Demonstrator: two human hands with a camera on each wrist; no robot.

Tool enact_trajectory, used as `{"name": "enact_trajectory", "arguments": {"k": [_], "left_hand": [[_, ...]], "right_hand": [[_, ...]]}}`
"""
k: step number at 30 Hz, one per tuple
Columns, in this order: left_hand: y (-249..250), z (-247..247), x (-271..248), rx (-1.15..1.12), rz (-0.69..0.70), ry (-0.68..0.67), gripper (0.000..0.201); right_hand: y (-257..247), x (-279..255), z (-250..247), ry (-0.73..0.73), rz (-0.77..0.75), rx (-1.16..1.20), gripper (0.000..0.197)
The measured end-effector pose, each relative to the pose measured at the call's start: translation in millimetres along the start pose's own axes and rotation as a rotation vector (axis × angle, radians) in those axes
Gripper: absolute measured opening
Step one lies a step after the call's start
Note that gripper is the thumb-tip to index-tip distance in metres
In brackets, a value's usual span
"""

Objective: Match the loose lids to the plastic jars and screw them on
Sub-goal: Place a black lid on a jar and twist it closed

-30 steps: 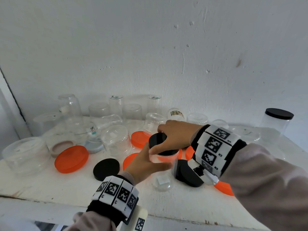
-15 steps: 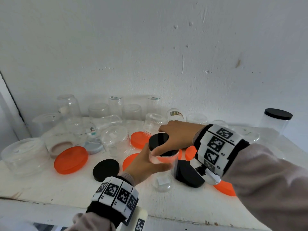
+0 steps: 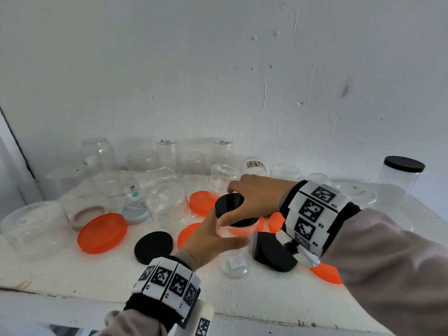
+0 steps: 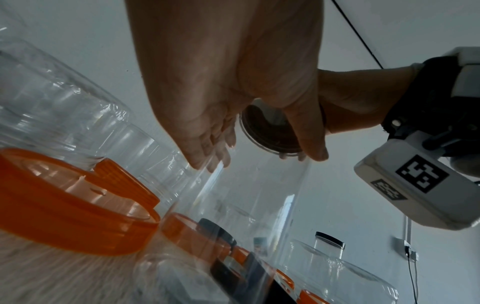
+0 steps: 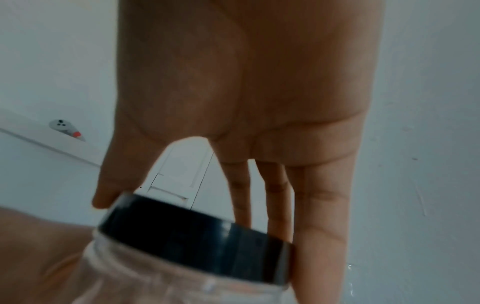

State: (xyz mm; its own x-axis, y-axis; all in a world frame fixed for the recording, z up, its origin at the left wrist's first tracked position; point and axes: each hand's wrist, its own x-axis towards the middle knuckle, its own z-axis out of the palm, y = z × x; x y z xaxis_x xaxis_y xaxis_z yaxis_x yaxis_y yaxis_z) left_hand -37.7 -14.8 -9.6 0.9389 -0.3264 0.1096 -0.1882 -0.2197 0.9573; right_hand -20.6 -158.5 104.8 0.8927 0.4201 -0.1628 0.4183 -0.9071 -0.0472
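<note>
Left hand [image 3: 213, 238] wraps the clear jar [image 3: 238, 235], lifted just off the desk [image 3: 72, 270]; right hand [image 3: 254, 197] pinches the black lid [image 3: 230, 206] sitting on its mouth. The lid looks tilted, so twisting now could cross-thread it. Squeezing thin plastic might also pop it off.

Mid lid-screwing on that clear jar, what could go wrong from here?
1. The black lid looks tilted on the clear jar in the head view; it may cross-thread or jam.
2. The left hand holds the smooth jar wall while the right hand grips the lid's rim; the jar could slip and spin instead.
3. Loose black lids and upturned jars crowd close; a wrist could knock them.
</note>
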Motion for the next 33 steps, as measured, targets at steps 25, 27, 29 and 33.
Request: {"name": "enact_trajectory", "arguments": {"k": [25,27,29,33], "left_hand": [[-2,1,1,0.009,0.016,0.011,0.068],[-1,0,0,-0.001,0.020,0.006,0.068],[0,0,0,0.002,0.022,0.005,0.069],[-1,1,1,0.006,0.019,0.013,0.068]], "right_hand": [[-7,1,-8,-0.053,-0.060,-0.040,0.070],[-9,1,-6,-0.026,-0.035,-0.081,0.072],[-9,1,-8,-0.058,-0.038,-0.033,0.072],[-4,-2,-17,-0.179,-0.094,0.002,0.079]]}}
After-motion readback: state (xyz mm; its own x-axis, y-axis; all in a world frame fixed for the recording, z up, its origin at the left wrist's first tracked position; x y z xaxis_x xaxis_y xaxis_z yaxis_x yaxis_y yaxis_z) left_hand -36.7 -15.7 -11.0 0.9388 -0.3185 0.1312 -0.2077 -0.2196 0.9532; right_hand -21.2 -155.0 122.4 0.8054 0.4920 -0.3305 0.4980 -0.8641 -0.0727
